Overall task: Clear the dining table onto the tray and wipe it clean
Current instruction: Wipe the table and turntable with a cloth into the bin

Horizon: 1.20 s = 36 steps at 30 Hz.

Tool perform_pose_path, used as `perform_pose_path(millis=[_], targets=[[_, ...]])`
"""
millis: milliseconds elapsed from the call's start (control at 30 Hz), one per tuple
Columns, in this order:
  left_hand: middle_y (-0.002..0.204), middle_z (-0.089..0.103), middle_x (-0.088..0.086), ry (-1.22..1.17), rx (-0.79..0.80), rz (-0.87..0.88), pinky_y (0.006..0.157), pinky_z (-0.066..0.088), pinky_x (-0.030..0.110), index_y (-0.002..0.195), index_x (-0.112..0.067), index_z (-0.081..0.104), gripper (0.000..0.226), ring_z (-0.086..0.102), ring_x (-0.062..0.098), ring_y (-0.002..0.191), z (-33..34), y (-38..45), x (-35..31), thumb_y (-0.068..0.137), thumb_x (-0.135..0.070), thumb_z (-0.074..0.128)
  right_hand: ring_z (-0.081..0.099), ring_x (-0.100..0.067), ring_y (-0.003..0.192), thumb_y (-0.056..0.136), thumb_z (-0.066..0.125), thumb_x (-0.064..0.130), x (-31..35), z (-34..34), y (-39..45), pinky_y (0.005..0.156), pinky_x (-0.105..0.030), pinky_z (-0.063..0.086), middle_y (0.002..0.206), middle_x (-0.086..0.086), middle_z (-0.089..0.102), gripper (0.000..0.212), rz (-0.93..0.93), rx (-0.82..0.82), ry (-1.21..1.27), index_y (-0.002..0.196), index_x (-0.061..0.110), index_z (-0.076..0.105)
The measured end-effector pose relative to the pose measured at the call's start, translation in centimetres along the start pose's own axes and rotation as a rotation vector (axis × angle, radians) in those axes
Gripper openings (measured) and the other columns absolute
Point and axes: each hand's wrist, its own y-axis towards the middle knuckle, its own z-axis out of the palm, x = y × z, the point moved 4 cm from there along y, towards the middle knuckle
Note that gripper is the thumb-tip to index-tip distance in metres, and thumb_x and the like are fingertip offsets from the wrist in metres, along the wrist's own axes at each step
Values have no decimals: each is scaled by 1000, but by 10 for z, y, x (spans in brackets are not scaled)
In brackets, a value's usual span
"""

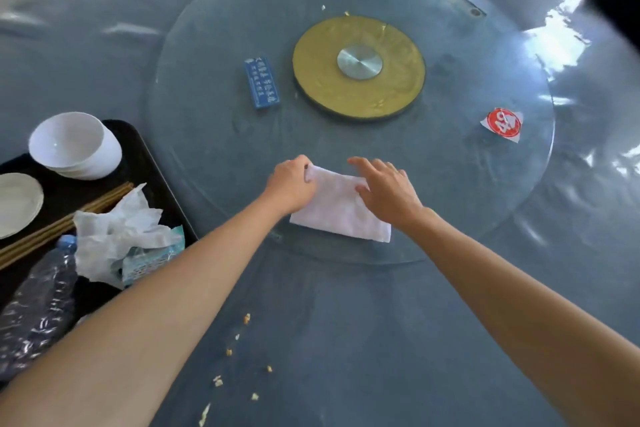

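Here the left hand (292, 184) pinches the far corner of a folded white cloth (341, 210) on the glass turntable (450, 184), while the right hand (388, 189) lies open and flat on it. Left of the arms, the black tray (149, 166) holds bowls (74, 146), chopsticks (62, 220), crumpled tissues (117, 232) and a plastic bottle (38, 305); crumbs (239, 354) dot the near table (346, 340).

Setting read as a restaurant dining room. A large round table (104, 55) under a glossy grey-blue cover carried a glass lazy Susan (450, 184) on a gold hub (359, 68). A red numbered tag (503, 124) lay on the glass. A black tray (152, 180) held stacked white bowls (74, 146) and chopsticks (65, 222).
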Motion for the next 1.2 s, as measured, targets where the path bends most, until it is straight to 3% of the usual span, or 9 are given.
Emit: perform_pose_path(millis=[100,233,333,467,600,667,833,1000,1200], targets=[[159,33,12,160,-90,-26,111,34,44,152,-16,37,50,34,32,144,13,-5,27,104,-30,42,43,-32,141,103,52,39,15,20,4,111,-48,35,154,-7,47,54,-50,-64,-78,155,32,40],[171,2,-7,296,-204,-97,122,5,55,161,-36,12,56,0,21,157,33,-24,72,107,-38,26,24,-25,154,101,28,65,32,53,-13,118,-63,18,170,-4,22,50,-192,42,-134,151,59,32],[170,10,-6,278,-318,-74,124,8,53,159,-41,18,54,5,23,157,39,-28,92,106,-38,24,20,-25,154,100,30,69,36,65,-18,117,-64,14,171,-4,18,51,-158,17,-162,151,63,26],[168,20,-5,244,-409,-85,123,11,51,157,-42,27,51,11,26,156,41,-23,98,106,-39,30,40,-31,132,99,38,67,49,75,-37,111,-59,30,153,-10,42,48,-157,-53,-147,145,55,46],[167,26,-4,242,-458,-58,122,16,51,155,-42,33,50,16,28,156,35,-16,107,106,-37,30,56,-32,89,98,58,45,59,80,-49,77,-44,46,113,-7,59,32,-179,-217,-161,129,40,64],[166,26,-4,253,-458,-40,122,16,51,155,-41,34,49,16,29,156,27,-10,113,106,-37,29,56,-29,81,90,71,28,63,75,-36,70,-37,44,101,-2,54,37,-258,-147,-146,125,35,62],[167,23,-5,305,-419,8,123,15,52,156,-43,30,51,13,29,156,-3,7,134,105,-40,22,41,-2,87,102,44,50,46,28,32,70,-28,21,92,16,45,30,-197,-120,32,126,39,59],[170,10,-6,315,-372,-61,125,4,54,158,-46,18,55,1,26,157,-27,25,147,102,-46,18,59,-39,109,106,50,30,12,-37,156,72,-39,38,122,-15,53,38,-75,-401,-120,144,25,54],[169,10,-10,277,-508,-182,125,-1,51,157,-49,19,53,0,22,157,-29,39,149,104,-46,17,51,-40,122,109,40,31,6,-40,282,91,-48,44,136,-17,47,37,63,-406,-151,143,21,49]])
